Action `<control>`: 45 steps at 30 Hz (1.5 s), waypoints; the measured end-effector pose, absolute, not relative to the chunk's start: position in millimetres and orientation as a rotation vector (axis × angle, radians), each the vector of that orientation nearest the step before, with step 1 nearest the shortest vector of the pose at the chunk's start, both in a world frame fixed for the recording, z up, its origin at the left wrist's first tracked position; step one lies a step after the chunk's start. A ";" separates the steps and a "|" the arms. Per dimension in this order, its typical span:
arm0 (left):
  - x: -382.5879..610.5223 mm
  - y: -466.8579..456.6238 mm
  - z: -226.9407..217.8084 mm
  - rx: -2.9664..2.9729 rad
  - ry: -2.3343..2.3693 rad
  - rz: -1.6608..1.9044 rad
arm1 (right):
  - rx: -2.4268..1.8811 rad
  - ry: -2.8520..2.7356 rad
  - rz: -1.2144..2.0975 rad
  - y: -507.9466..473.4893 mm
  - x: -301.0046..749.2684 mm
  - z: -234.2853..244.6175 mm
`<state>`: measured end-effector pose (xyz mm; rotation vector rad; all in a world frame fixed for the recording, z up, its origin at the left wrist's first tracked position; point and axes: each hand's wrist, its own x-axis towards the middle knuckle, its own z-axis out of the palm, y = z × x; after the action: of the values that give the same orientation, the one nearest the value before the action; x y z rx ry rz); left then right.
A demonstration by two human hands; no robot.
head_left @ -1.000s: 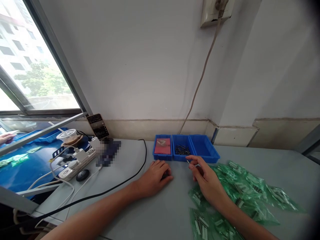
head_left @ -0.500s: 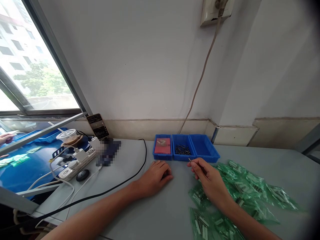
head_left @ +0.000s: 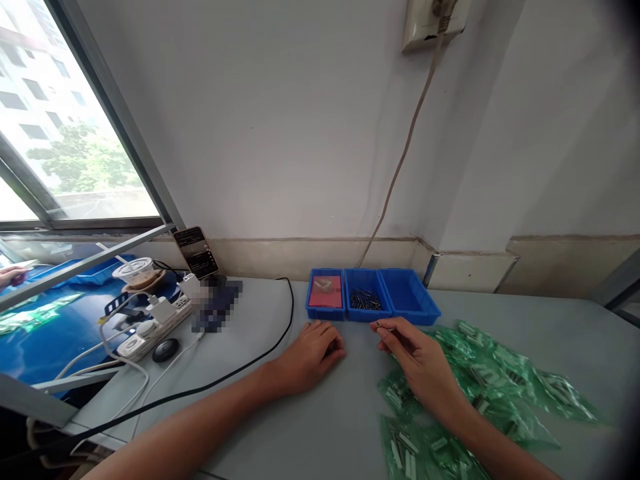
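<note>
My left hand (head_left: 314, 355) rests palm down on the grey table, holding nothing, with the thumb apart from the loosely bent fingers. My right hand (head_left: 407, 343) pinches a small metal screw (head_left: 378, 325) between thumb and fingertips, just in front of the blue bins. The middle blue bin (head_left: 370, 275) has many dark screws (head_left: 365, 300) in it. In the left blue bin (head_left: 325, 313) lies a red packet (head_left: 325, 291) with small pale pieces on it. The right blue bin (head_left: 407, 293) shows a bare floor. Green plastic bags (head_left: 493, 373) of metal parts lie beside and under my right forearm.
A black cable (head_left: 225, 378) runs across the table past my left forearm. To the left are a power strip (head_left: 155, 327), a black mouse (head_left: 165, 350) and a propped phone (head_left: 196, 252). Beyond the rail, another person's hand (head_left: 13, 275) shows over a blue table.
My right fingers have shifted slightly and turned the screw, which now points less upward. My left hand has stayed still. Beyond the rail, green bags on the blue table have moved.
</note>
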<state>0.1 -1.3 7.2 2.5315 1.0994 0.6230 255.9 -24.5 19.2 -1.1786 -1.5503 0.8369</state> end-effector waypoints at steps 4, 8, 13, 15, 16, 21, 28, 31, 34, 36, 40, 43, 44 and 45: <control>0.2 -1.4 6.5 2.534 1.108 0.622 | -1.140 -1.640 0.758 -28.9 255.4 23.8; 0.1 -1.1 5.8 2.548 1.109 0.619 | -1.152 -1.687 0.709 -30.6 254.8 24.9; 0.0 -0.9 5.4 2.556 1.110 0.619 | -1.178 -1.671 0.712 -29.2 254.4 23.4; 0.0 -1.2 6.2 2.558 1.108 0.615 | -1.204 -1.643 0.729 -29.0 254.2 23.8; -0.1 -1.4 6.6 2.559 1.108 0.612 | -1.217 -1.632 0.734 -29.0 254.0 24.3; -0.2 -1.5 7.2 2.567 1.113 0.610 | -1.214 -1.633 0.720 -29.3 253.4 26.6; -0.5 -1.0 6.3 2.574 1.111 0.608 | -1.209 -1.572 0.767 -27.4 253.7 22.5; -0.7 -1.3 6.8 2.582 1.108 0.608 | -1.205 -1.563 0.782 -26.3 253.9 21.5; -0.6 -1.7 7.4 2.580 1.101 0.616 | -1.202 -1.560 0.785 -25.5 254.4 21.9; -0.4 -1.8 7.6 2.577 1.099 0.623 | -1.206 -1.550 0.793 -25.5 254.6 22.5; -0.1 -1.8 7.8 2.572 1.101 0.619 | -1.243 -1.551 0.758 -27.8 254.7 24.9; -0.3 -1.7 7.8 2.571 1.101 0.616 | -1.247 -1.608 0.696 -30.2 254.3 27.8; -0.4 -1.7 7.8 2.570 1.099 0.617 | -1.241 -1.627 0.684 -30.8 254.0 28.8; -0.4 -1.6 7.8 2.570 1.096 0.618 | -1.234 -1.644 0.679 -31.2 253.7 29.7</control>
<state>-0.4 -1.6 7.8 2.5700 1.0963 0.6180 253.7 -31.2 29.7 -1.2337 -1.6443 0.6793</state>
